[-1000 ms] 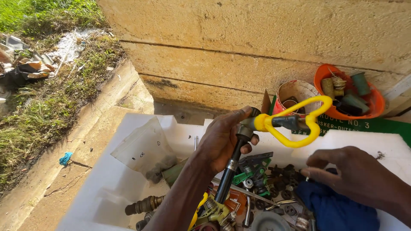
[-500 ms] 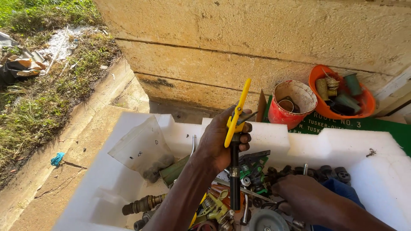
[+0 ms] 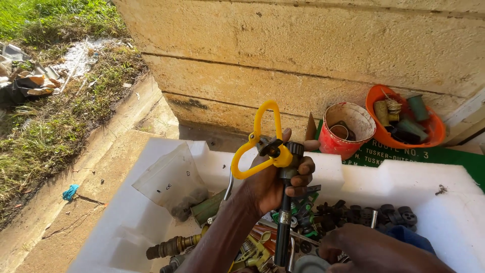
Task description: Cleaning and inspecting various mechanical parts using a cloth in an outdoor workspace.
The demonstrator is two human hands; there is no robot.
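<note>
Yellow-handled tool (image 3: 270, 146) gripped by left hand (image 3: 273, 182), above foam box rim (image 3: 348, 169).

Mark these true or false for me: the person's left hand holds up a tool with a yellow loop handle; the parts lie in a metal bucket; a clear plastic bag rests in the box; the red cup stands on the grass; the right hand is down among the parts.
1. The left hand holds up a black rod with a yellow loop handle. True.
2. The parts lie in a metal bucket. False: they lie in a white foam box.
3. A clear plastic bag rests in the box. True.
4. The red cup stands on the grass. False: it stands by the wall, behind the box.
5. The right hand is low among the parts. True.
</note>
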